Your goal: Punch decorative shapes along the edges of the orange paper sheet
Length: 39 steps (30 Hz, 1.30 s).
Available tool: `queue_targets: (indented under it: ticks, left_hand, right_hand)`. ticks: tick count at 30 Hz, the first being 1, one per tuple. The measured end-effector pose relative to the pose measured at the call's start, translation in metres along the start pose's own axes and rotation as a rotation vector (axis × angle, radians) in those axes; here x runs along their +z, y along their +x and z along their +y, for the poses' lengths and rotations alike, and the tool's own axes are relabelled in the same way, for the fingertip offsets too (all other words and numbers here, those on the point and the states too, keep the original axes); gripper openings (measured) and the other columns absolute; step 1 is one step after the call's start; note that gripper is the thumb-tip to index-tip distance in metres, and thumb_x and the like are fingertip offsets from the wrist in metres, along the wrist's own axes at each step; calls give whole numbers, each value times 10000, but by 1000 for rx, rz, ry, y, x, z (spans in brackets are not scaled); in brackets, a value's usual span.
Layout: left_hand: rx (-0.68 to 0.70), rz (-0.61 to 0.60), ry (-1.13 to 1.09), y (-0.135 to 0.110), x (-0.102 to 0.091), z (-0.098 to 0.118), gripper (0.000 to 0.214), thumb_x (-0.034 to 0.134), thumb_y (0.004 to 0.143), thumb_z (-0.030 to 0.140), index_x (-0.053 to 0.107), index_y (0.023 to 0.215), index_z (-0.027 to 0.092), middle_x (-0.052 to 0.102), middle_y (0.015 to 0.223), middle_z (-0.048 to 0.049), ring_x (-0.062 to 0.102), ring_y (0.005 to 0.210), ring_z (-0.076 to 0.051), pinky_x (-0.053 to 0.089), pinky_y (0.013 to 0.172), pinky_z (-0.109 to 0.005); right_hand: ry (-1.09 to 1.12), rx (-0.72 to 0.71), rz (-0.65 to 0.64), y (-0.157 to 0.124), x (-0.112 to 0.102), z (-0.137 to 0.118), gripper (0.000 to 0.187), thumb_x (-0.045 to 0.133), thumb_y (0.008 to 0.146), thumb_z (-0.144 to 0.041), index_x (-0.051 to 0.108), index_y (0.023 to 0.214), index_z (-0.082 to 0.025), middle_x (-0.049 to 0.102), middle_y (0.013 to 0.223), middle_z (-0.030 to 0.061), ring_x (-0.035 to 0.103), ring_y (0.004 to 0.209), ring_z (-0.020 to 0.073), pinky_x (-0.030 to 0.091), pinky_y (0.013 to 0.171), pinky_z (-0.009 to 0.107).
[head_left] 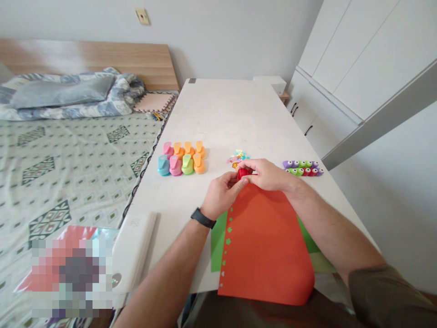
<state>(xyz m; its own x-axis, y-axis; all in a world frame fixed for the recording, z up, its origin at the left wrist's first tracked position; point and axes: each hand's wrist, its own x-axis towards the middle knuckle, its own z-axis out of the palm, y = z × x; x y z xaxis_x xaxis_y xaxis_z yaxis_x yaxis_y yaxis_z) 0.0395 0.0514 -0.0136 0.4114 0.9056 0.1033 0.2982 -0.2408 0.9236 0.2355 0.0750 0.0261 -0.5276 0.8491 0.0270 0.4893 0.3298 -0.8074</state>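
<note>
A small red craft punch (242, 173) is gripped between my two hands at the far edge of an orange sheet of paper (268, 255). My left hand (223, 193), with a black band on the wrist, closes round the punch's left side. From the right, my right hand (269, 175) has its fingers and thumb pressed on it. Cut-out shapes run down the sheet's left edge, and its near end hangs past the table edge. Green paper (218, 246) lies underneath. Just beyond my hands is a pile of small coloured paper cut-outs (239, 157). The punch's slot is hidden.
Larger coloured punches (175, 165) stand in two rows on the left of the white table (221, 109). Small punches with eye shapes (302, 168) sit at the right. A white device (134, 255) lies at the near left edge, beside the bed (85, 182).
</note>
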Motion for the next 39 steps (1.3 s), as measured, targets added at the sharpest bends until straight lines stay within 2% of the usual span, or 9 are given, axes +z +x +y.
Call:
queue_targets:
  ticks: [8,15,23,27,33,39]
  left_hand:
    - [-43,13,-26,2,0,-7,450,656,900,560,709,1096,158,731,873,-33,607,712,-141,456,632,-240]
    - [-65,55,71,2,-1,-11,364,583,944,508,723,920,172,667,714,-2,542,615,-129,396,571,-238]
    - [-66,71,60,1,0,-15,375,553,959,503,724,944,170,714,771,-25,588,640,-140,432,598,-246]
    - [-67,67,55,1,0,-16,360,552,964,489,720,943,171,719,785,-28,589,652,-141,434,602,-248]
    - [-73,70,62,0,0,-13,368,546,967,494,708,904,169,691,746,-15,571,632,-134,414,583,-241]
    - [-72,73,55,-1,1,-14,359,541,970,489,703,904,175,673,724,-8,556,630,-134,391,568,-240]
  right_hand:
    - [100,41,3,-1,-5,7,183,645,895,-281,658,1050,-184,691,940,27,601,818,168,472,778,308]
    - [176,35,13,1,-6,13,177,651,914,-293,656,1052,-183,703,1004,51,614,873,179,490,834,329]
    - [286,57,123,1,-13,13,217,673,898,-284,664,1086,-176,699,1008,48,625,914,184,482,878,331]
    - [381,117,178,2,-15,12,252,689,895,-346,676,1072,-165,713,1004,57,636,903,184,485,850,320]
    - [500,218,273,6,-13,13,319,706,884,-439,688,1012,-147,695,853,35,621,770,149,475,725,277]
    - [616,281,292,7,-12,19,343,711,884,-483,703,952,-146,723,840,51,648,735,146,494,718,279]
